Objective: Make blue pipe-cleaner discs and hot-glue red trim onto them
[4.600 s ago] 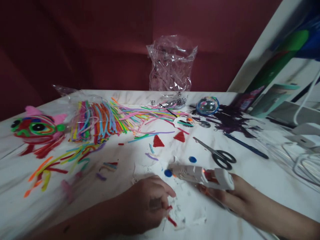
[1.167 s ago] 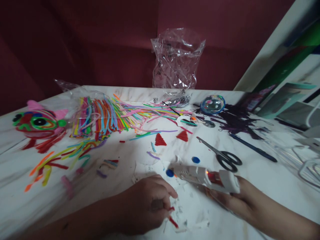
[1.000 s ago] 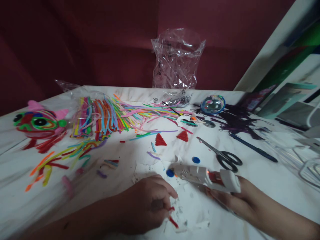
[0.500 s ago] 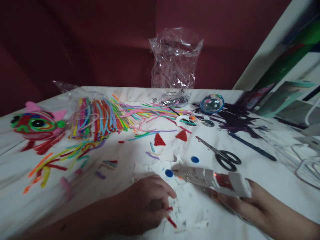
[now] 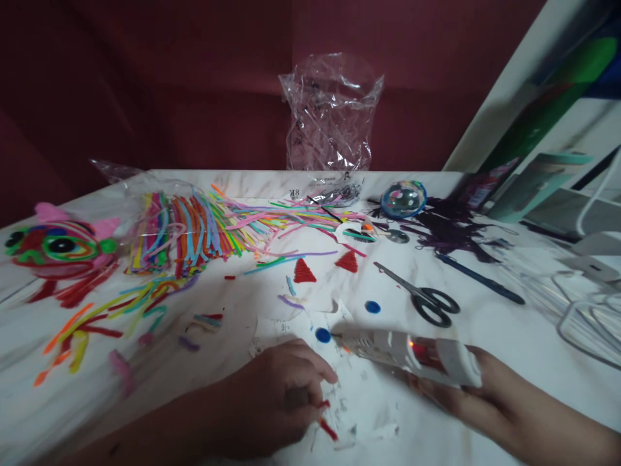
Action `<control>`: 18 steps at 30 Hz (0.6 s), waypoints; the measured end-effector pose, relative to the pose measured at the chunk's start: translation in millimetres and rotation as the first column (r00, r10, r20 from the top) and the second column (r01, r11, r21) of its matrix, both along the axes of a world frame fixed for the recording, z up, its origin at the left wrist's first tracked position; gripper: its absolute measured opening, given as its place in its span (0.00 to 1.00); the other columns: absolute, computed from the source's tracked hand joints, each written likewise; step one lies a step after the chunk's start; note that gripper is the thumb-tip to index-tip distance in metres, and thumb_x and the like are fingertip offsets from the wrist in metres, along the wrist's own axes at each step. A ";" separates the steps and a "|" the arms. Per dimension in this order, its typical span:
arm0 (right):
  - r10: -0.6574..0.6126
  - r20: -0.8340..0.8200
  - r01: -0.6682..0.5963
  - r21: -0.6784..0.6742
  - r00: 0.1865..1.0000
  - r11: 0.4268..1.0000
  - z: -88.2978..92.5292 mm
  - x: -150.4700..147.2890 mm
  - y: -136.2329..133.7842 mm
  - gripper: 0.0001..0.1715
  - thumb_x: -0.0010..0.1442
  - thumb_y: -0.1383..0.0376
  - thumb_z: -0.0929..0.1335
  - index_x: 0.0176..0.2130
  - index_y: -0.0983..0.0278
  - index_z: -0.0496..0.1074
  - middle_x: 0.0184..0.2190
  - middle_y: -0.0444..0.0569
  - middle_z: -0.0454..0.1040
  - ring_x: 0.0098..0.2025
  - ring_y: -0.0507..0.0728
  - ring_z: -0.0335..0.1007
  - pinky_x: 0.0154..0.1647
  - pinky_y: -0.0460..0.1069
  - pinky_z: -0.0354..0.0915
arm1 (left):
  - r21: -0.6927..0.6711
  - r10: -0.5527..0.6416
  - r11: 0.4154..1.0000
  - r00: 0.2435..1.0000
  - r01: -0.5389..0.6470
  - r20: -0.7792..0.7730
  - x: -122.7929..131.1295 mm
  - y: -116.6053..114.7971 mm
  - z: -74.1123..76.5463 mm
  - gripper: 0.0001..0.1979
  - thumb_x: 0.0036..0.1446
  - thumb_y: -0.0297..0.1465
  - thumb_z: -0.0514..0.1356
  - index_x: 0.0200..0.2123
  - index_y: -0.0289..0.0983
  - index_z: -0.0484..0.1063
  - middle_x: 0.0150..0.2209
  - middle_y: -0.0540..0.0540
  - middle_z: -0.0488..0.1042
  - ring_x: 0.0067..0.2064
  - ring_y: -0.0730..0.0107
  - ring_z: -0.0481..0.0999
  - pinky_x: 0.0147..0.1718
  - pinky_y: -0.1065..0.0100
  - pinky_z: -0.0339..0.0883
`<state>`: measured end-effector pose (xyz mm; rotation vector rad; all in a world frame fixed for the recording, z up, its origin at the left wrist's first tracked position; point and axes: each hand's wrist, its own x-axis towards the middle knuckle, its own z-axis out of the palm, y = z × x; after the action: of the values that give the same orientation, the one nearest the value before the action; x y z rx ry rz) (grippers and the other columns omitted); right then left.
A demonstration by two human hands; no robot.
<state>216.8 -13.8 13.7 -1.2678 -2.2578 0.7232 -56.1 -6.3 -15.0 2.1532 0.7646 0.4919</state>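
My right hand [image 5: 466,401] is wrapped around the handle of a white glue gun [image 5: 402,353], whose orange light is lit. The gun's nozzle points left, its tip beside a small blue disc [image 5: 323,334] on a marked sheet of paper [image 5: 361,401]. Low over that paper, my left hand [image 5: 291,395] has its fingers curled, pinching a short red pipe cleaner piece [image 5: 328,429] that sticks out below the fingertips. A second blue disc [image 5: 372,307] lies farther back. Two red triangles [image 5: 305,271] of pipe cleaner rest beyond the paper.
Black scissors [image 5: 429,304] and a dark pen-like tool [image 5: 480,278] lie to the right, near white cables [image 5: 582,310]. Bagged pipe cleaners [image 5: 189,226] spread across the back. At left stands a colourful fuzzy mask-like figure [image 5: 63,249]. A clear dome [image 5: 403,199] sits behind.
The whole view has shifted slightly, so things appear a little farther left. Both hands keep nearly the same pose, and the glue gun's nozzle stays beside the blue disc.
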 end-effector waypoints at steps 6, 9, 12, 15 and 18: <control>0.085 0.010 -0.085 0.012 0.996 0.996 1.1 1.9 1.3 0.17 0.56 0.62 0.65 0.45 0.59 0.74 0.34 0.47 0.80 0.34 0.58 0.77 0.36 0.46 0.72 | -0.001 0.000 1.000 1.000 0.000 -0.010 0.0 -0.7 0.0 0.05 0.53 0.24 0.56 0.25 0.37 0.65 0.42 0.46 0.74 0.44 0.69 0.71 0.43 0.69 0.62; 0.076 0.018 -0.076 0.027 0.997 0.997 -0.9 4.1 0.0 0.18 0.55 0.61 0.65 0.46 0.58 0.73 0.33 0.46 0.81 0.32 0.58 0.77 0.34 0.46 0.72 | -0.005 0.005 1.000 1.000 -0.005 -0.017 -0.2 -0.3 0.5 0.05 0.53 0.25 0.56 0.25 0.37 0.65 0.43 0.47 0.74 0.44 0.69 0.71 0.43 0.69 0.62; 0.063 0.023 -0.064 0.058 0.998 0.996 -1.7 5.5 -1.0 0.17 0.55 0.60 0.65 0.43 0.59 0.75 0.32 0.47 0.81 0.30 0.58 0.77 0.31 0.45 0.72 | 0.002 -0.002 1.000 1.000 0.002 -0.019 -0.4 0.0 0.5 0.05 0.53 0.25 0.56 0.26 0.37 0.65 0.43 0.47 0.74 0.44 0.70 0.71 0.43 0.69 0.62; 0.054 0.014 -0.056 0.096 0.998 0.994 -1.0 5.2 -1.1 0.16 0.56 0.59 0.64 0.41 0.59 0.75 0.31 0.48 0.81 0.28 0.58 0.77 0.29 0.45 0.73 | -0.002 -0.003 1.000 1.000 0.003 -0.006 -0.3 0.1 -0.2 0.04 0.52 0.24 0.56 0.27 0.37 0.65 0.43 0.48 0.74 0.44 0.70 0.71 0.44 0.69 0.62; 0.057 0.007 -0.058 0.119 0.998 0.991 -0.7 4.4 0.1 0.16 0.55 0.59 0.63 0.41 0.58 0.75 0.31 0.47 0.81 0.27 0.58 0.77 0.27 0.45 0.73 | -0.014 0.004 1.000 1.000 -0.005 -0.003 -0.2 0.1 -0.8 0.05 0.51 0.23 0.57 0.26 0.37 0.65 0.43 0.48 0.74 0.44 0.70 0.71 0.43 0.69 0.62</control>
<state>221.2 -13.7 13.0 -1.1531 -2.3120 0.5966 -56.2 -6.2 -15.8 2.1401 0.7728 0.4839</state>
